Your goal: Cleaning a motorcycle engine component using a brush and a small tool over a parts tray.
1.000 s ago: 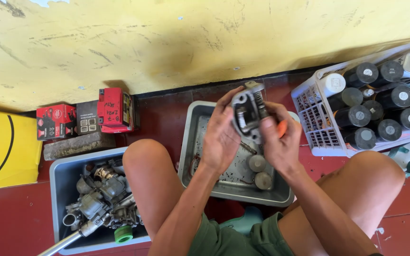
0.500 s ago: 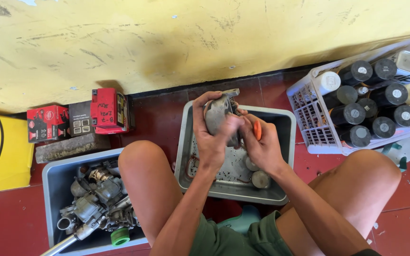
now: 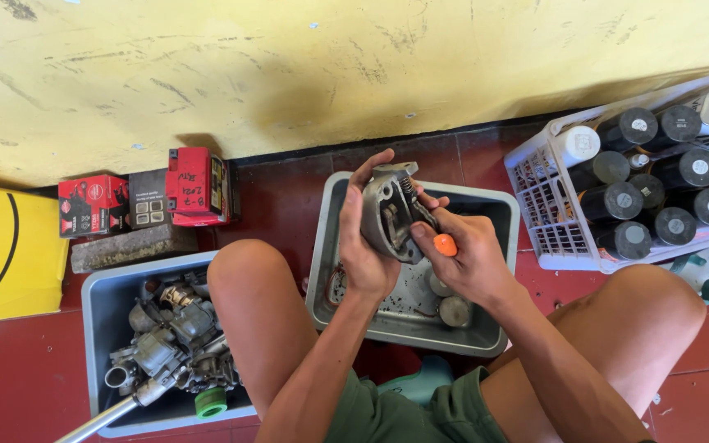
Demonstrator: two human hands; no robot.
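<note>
My left hand (image 3: 364,238) grips a grey metal engine part (image 3: 389,215) with a small coil spring at its top, held upright over a grey metal tray (image 3: 494,215). My right hand (image 3: 468,254) holds a tool with an orange handle end (image 3: 445,244) against the part's right side; the tool's tip is hidden behind the part. Two round metal pieces (image 3: 451,305) and small bits lie in the tray below my hands.
A grey tub (image 3: 102,305) of carburettor-like metal parts sits at my left knee. Red boxes (image 3: 198,185) and a stone block (image 3: 129,244) stand by the yellow wall. A white basket (image 3: 542,174) of dark spray cans is at the right. A yellow sign (image 3: 2,254) lies far left.
Both hands and the metal part have shifted left and lower over the tray. The part has turned in my left hand, and my right hand now presses the orange-handled tool at its side.
</note>
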